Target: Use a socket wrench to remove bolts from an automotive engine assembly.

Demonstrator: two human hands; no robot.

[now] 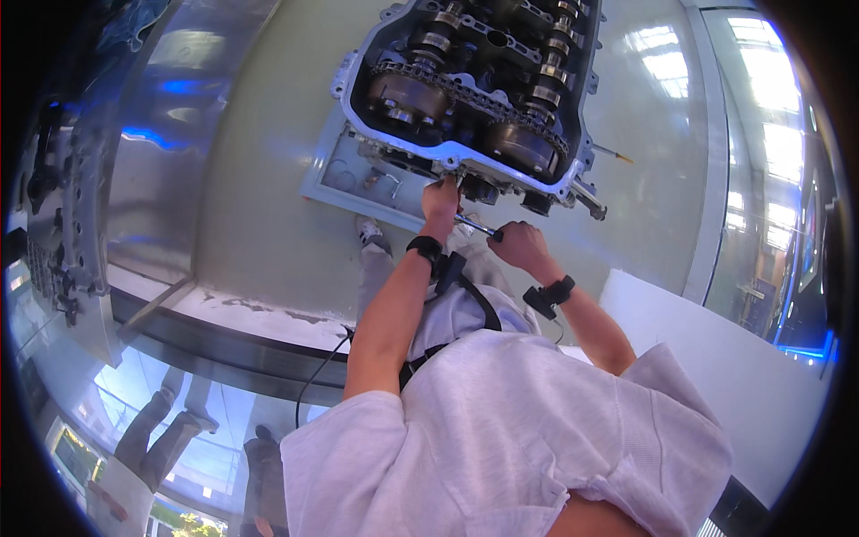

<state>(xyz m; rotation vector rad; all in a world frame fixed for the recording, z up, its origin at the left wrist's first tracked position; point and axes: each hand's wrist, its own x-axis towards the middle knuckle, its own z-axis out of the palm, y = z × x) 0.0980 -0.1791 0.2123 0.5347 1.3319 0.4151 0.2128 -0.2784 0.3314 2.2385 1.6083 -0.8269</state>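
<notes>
An engine (497,107) stands at the top middle, its upper side uncovered, with two camshafts, round sprockets and a timing chain (465,97) showing. My right hand (521,246) is closed round the black handle of a ratchet wrench (474,225). Its metal shaft runs up and left toward my left hand; the head end is hidden there. Just below the engine's front edge, my left hand (439,199) is closed with its fingertips up against the engine. What those fingers grip is too small and covered to make out.
Under the engine's front left lies a pale tray (335,170). A thin rod with a yellowish tip (616,156) sticks out at the engine's right. Shiny metal panels (170,134) rise at the left, glass at the far right. A black cable (313,376) hangs left of me.
</notes>
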